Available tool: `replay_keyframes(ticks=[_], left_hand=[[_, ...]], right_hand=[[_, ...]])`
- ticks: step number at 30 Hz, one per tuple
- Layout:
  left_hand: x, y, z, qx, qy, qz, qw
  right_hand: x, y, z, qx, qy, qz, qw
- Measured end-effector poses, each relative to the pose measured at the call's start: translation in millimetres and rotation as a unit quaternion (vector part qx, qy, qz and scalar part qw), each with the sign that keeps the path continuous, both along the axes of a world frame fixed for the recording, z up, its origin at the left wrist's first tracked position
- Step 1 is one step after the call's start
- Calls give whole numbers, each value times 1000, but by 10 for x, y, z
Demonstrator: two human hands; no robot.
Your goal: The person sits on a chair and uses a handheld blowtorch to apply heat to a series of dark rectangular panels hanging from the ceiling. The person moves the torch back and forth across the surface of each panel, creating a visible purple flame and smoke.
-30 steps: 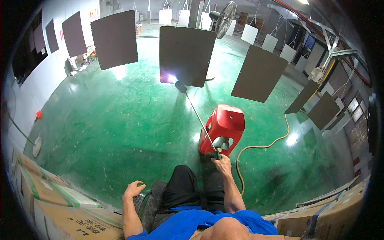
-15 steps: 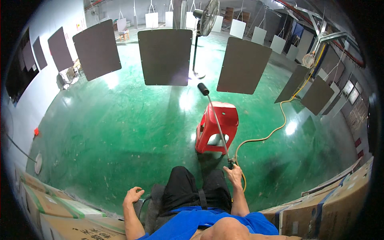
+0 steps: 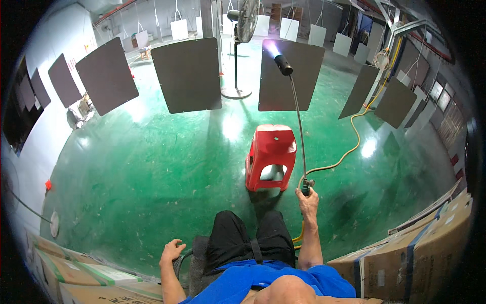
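Observation:
My right hand (image 3: 308, 202) is closed around the handle of a gas torch (image 3: 299, 121) with a long thin metal tube. The torch's black burner head (image 3: 283, 66) points away and up to the left. A bluish-purple flame (image 3: 272, 49) comes from it, overlapping the upper left of a dark grey hanging panel (image 3: 298, 93). From the handle a yellow hose (image 3: 349, 152) runs off over the floor. My left hand (image 3: 172, 250) lies on the chair's armrest (image 3: 178, 263), fingers loosely apart and holding nothing.
A red plastic stool (image 3: 273, 147) stands in front of my knees. More dark panels (image 3: 187, 76) hang in a curved row, with white panels (image 3: 289, 29) behind. A pedestal fan (image 3: 236, 66) stands beyond them. Cardboard boxes (image 3: 385, 273) flank me on both sides.
My right hand has moved right and slightly forward with the torch. The burner head has swung up and right, and its flame now shows against the right-hand panel. My view has turned a little right.

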State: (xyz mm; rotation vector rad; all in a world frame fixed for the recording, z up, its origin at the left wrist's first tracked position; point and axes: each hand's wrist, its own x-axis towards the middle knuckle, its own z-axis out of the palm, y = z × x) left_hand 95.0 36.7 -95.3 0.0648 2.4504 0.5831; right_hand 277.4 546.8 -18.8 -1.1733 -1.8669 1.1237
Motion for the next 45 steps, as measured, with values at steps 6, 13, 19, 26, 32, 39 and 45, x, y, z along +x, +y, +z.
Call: replay_keyframes(ticks=[6,13,19,26,32,39,45], left_hand=[[-1,-44,-20,32,-5,4,999],[39,3,-15,15,-16,34,999],[18,12,-6,19,-22,37,999],[23,24,14,15,-26,48,998],[28,-17,-10,13,-30,47,998],[19,7,6,25,-26,43,998],[29,4,39,26,-29,44,998]], right_hand=[[16,31,-135,1,1,25,1000],[293,-106,-319,-7,-116,30,993],[403,23,-914,24,-138,-8,990],[366,86,-1010,1,-180,17,984],[336,-53,-494,-76,-208,25,975],[508,123,-667,-33,-167,-13,985],[613,39,-394,-68,-196,-23,978]])
